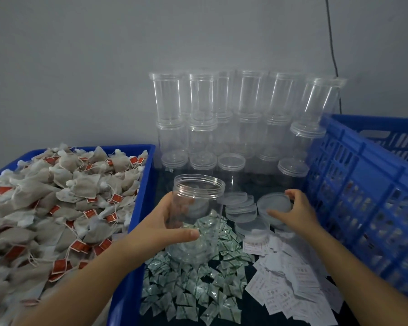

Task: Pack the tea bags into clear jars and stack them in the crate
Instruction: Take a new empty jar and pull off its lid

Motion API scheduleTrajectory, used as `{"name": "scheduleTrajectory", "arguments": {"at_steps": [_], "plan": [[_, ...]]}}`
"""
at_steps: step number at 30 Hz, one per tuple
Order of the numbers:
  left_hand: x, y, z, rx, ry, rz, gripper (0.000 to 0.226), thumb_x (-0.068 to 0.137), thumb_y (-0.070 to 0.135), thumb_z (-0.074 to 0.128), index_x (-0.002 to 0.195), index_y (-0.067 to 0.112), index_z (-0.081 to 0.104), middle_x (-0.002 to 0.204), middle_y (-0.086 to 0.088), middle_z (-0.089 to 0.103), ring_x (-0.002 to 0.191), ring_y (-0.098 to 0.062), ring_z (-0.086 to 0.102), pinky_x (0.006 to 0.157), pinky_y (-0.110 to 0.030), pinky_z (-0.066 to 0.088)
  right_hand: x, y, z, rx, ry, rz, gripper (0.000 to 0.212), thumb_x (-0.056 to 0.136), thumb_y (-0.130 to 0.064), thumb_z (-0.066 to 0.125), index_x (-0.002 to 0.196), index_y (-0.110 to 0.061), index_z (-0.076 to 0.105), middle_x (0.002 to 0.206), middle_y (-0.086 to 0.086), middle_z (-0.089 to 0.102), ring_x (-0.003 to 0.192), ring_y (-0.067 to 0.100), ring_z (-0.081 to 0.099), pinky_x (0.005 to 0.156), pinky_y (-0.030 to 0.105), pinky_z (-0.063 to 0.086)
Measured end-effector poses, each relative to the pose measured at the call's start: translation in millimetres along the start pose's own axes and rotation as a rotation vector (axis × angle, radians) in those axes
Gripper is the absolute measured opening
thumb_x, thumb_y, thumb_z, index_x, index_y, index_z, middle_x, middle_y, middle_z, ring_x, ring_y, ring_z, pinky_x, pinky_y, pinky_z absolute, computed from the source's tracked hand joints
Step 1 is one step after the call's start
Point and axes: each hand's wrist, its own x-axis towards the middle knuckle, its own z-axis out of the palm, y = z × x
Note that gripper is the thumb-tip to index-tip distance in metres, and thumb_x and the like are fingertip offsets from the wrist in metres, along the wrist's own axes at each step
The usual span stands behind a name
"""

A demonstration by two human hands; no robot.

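My left hand (167, 222) grips an open, empty clear jar (197, 208) upright over the middle of the table, thumb across its front. To its right, my right hand (292, 212) holds a clear round lid (275, 204) by its edge, just above other loose lids (242, 205). A heap of beige tea bags (57, 208) with red tags fills the blue tray (137, 208) on the left. On the right stands the blue slatted crate (363, 189); packed jars show dimly through its wall.
Several empty lidded clear jars (222, 114) are stacked in rows against the grey wall behind. Small green-and-white sachets (198, 290) and white paper labels (292, 278) lie scattered on the dark table in front. A black cable (331, 43) runs down the wall.
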Motion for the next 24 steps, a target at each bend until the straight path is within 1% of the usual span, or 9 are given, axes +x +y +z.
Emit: {"name": "scheduleTrajectory", "arguments": {"at_steps": [4, 8, 10, 12, 15, 17, 19, 22, 24], "plan": [[2, -3, 1, 0.001, -0.014, 0.009, 0.08, 0.059, 0.037, 0.084, 0.126, 0.044, 0.042, 0.122, 0.027, 0.059, 0.115, 0.003, 0.057, 0.082, -0.012, 0.05, 1, 4, 2, -0.1, -0.006, -0.005, 0.08, 0.071, -0.041, 0.087, 0.134, -0.015, 0.045, 0.134, 0.007, 0.05, 0.122, 0.027, 0.049, 0.107, 0.051, 0.036], [5, -9, 1, 0.06, -0.006, -0.005, 0.089, 0.053, 0.049, 0.089, 0.128, 0.047, 0.042, 0.128, 0.023, 0.057, 0.12, -0.002, 0.055, 0.098, -0.027, 0.046, -7, -8, -3, -0.12, -0.027, -0.017, 0.088, 0.078, -0.042, 0.081, 0.147, -0.015, 0.033, 0.148, 0.011, 0.039, 0.136, 0.03, 0.036, 0.113, 0.053, 0.029], [6, -12, 0, 0.095, 0.0, -0.016, 0.091, 0.051, 0.051, 0.089, 0.128, 0.048, 0.041, 0.128, 0.024, 0.057, 0.12, -0.003, 0.055, 0.101, -0.032, 0.045, -21, -26, -8, 0.005, 0.001, -0.1, 0.087, 0.081, -0.046, 0.076, 0.15, -0.02, 0.03, 0.151, 0.008, 0.036, 0.139, 0.027, 0.033, 0.113, 0.053, 0.03], [6, -12, 1, 0.141, 0.003, -0.031, 0.089, 0.05, 0.053, 0.089, 0.124, 0.052, 0.04, 0.123, 0.029, 0.057, 0.117, 0.003, 0.055, 0.099, -0.027, 0.047, -47, -55, -12, 0.23, -0.108, -0.167, 0.09, 0.072, -0.067, 0.073, 0.145, -0.036, 0.031, 0.143, -0.003, 0.043, 0.132, 0.02, 0.042, 0.105, 0.043, 0.04], [5, -3, 7, 0.244, -0.019, -0.044, 0.08, 0.053, 0.051, 0.088, 0.113, 0.059, 0.036, 0.114, 0.038, 0.055, 0.109, 0.016, 0.052, 0.084, -0.007, 0.046, -95, -96, -1, 0.47, -0.436, -0.259, 0.101, 0.048, -0.088, 0.069, 0.135, -0.059, 0.026, 0.134, -0.021, 0.05, 0.122, -0.001, 0.053, 0.092, 0.02, 0.048], [4, 3, 11, 0.291, -0.042, -0.031, 0.078, 0.059, 0.04, 0.089, 0.114, 0.052, 0.035, 0.112, 0.035, 0.054, 0.108, 0.017, 0.051, 0.084, -0.003, 0.043, -119, -112, 16, 0.554, -0.57, -0.294, 0.106, 0.045, -0.083, 0.077, 0.134, -0.068, 0.023, 0.134, -0.026, 0.053, 0.123, -0.008, 0.052, 0.096, 0.017, 0.048], [1, 7, 13, 0.348, -0.047, -0.022, 0.079, 0.062, 0.036, 0.088, 0.118, 0.046, 0.033, 0.116, 0.03, 0.052, 0.111, 0.015, 0.05, 0.091, -0.007, 0.044, -134, -123, 31, 0.638, -0.587, -0.299, 0.103, 0.042, -0.076, 0.083, 0.126, -0.073, 0.026, 0.126, -0.037, 0.053, 0.119, -0.012, 0.052, 0.095, 0.016, 0.048], [-11, 13, 4, 0.463, -0.089, -0.048, 0.091, 0.062, 0.034, 0.089, 0.13, 0.038, 0.029, 0.128, 0.019, 0.048, 0.12, 0.002, 0.05, 0.102, -0.023, 0.044, -144, -128, 50, 0.745, -0.563, -0.274, 0.107, 0.042, -0.062, 0.089, 0.133, -0.054, 0.033, 0.127, -0.029, 0.057, 0.12, -0.002, 0.057, 0.103, 0.03, 0.049], [-23, 16, -13, 0.576, -0.139, -0.092, 0.094, 0.064, 0.034, 0.087, 0.136, 0.038, 0.027, 0.136, 0.019, 0.044, 0.124, 0.001, 0.045, 0.105, -0.023, 0.04, -151, -128, 60, 0.757, -0.593, -0.266, 0.107, 0.042, -0.059, 0.091, 0.134, -0.048, 0.037, 0.129, -0.019, 0.059, 0.119, 0.004, 0.06, 0.103, 0.038, 0.05]]}}
